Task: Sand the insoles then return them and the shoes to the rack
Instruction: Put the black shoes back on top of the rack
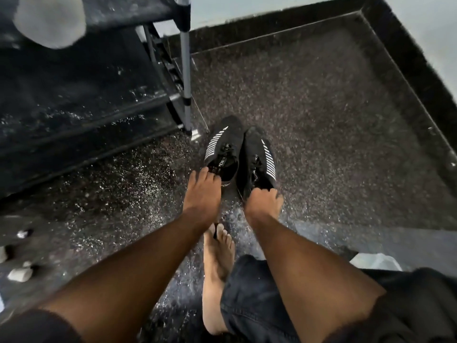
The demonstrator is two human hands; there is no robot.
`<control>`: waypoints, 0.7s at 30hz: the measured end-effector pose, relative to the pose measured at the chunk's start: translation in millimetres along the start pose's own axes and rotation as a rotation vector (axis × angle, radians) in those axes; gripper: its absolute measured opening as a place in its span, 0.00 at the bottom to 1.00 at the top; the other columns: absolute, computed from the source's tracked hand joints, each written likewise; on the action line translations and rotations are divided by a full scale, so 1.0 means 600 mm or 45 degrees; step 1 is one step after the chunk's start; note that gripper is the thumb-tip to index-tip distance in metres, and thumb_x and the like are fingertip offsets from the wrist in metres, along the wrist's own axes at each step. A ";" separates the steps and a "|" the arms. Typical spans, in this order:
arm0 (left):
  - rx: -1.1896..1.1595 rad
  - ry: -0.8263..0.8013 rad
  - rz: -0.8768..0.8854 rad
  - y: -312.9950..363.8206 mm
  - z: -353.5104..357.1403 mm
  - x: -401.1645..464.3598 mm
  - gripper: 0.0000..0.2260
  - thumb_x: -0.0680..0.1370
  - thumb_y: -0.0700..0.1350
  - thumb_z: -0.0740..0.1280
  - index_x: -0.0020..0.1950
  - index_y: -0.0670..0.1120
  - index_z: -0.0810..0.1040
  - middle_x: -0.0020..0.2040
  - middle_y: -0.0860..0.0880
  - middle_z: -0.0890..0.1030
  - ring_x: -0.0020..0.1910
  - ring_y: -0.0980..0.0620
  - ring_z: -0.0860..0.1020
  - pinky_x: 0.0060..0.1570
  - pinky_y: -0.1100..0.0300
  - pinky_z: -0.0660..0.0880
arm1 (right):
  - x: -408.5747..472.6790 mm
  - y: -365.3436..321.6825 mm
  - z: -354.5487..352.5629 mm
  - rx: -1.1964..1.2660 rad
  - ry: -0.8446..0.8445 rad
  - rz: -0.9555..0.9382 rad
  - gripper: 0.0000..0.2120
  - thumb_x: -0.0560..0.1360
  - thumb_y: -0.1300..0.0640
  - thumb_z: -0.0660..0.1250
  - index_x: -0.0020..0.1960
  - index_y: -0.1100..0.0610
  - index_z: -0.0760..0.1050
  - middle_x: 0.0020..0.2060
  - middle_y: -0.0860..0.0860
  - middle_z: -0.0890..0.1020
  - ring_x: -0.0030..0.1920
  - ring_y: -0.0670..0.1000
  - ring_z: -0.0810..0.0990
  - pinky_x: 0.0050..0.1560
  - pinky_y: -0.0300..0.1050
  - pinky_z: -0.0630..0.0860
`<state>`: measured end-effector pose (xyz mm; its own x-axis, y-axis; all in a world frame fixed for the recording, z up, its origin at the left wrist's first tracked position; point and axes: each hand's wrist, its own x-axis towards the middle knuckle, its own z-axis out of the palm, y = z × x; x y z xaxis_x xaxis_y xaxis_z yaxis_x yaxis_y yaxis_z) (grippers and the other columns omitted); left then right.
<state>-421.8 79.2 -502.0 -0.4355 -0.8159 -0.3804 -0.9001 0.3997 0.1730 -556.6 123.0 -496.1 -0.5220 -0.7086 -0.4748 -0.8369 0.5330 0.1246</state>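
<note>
Two black shoes with white stripes stand side by side on the speckled floor, toes pointing away from me. My left hand (202, 191) grips the heel opening of the left shoe (223, 147), its fingers tucked inside. My right hand (264, 201) grips the heel of the right shoe (259, 154), fingers curled over the rim. No insole or sandpaper shows. The black shoe rack (99, 78) stands to the left, its metal leg (186, 70) just beyond the shoes.
My bare foot (218, 256) rests on the floor just behind my hands. A raised dark border (408, 70) runs along the far and right sides of the floor. Small pale bits (19, 273) lie at the left edge. A pale object (49, 21) sits on the rack's top.
</note>
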 end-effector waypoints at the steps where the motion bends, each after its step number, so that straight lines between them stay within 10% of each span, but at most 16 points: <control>1: 0.011 -0.026 0.016 -0.004 0.004 0.001 0.29 0.80 0.34 0.64 0.80 0.47 0.63 0.77 0.46 0.68 0.81 0.44 0.57 0.80 0.40 0.52 | 0.002 0.000 -0.002 0.031 -0.048 0.000 0.14 0.80 0.62 0.58 0.62 0.56 0.77 0.60 0.55 0.80 0.65 0.58 0.73 0.63 0.54 0.69; 9: 0.024 -0.202 0.096 -0.016 -0.011 -0.004 0.12 0.82 0.50 0.67 0.64 0.50 0.82 0.66 0.48 0.74 0.69 0.46 0.70 0.73 0.44 0.60 | -0.018 -0.049 -0.040 0.473 -0.176 -0.049 0.11 0.74 0.61 0.67 0.55 0.65 0.79 0.52 0.62 0.83 0.55 0.62 0.82 0.50 0.49 0.78; 15: -0.566 -0.164 -0.074 -0.044 -0.054 -0.013 0.08 0.80 0.45 0.66 0.58 0.48 0.75 0.59 0.42 0.74 0.55 0.38 0.77 0.60 0.44 0.76 | -0.036 -0.071 -0.073 0.547 -0.145 -0.044 0.07 0.74 0.65 0.67 0.51 0.64 0.79 0.50 0.61 0.84 0.54 0.62 0.82 0.48 0.48 0.78; 21: -0.510 -0.044 0.032 -0.027 -0.140 -0.036 0.10 0.80 0.44 0.68 0.59 0.45 0.73 0.58 0.43 0.73 0.55 0.37 0.79 0.59 0.44 0.76 | -0.080 -0.072 -0.140 0.676 0.118 0.017 0.08 0.74 0.64 0.64 0.50 0.62 0.80 0.47 0.60 0.83 0.50 0.63 0.82 0.46 0.50 0.79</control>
<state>-398.8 55.1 -420.1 -0.4631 -0.7908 -0.4003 -0.8252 0.2198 0.5204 -509.6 95.1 -405.3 -0.5642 -0.7252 -0.3947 -0.6441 0.6857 -0.3392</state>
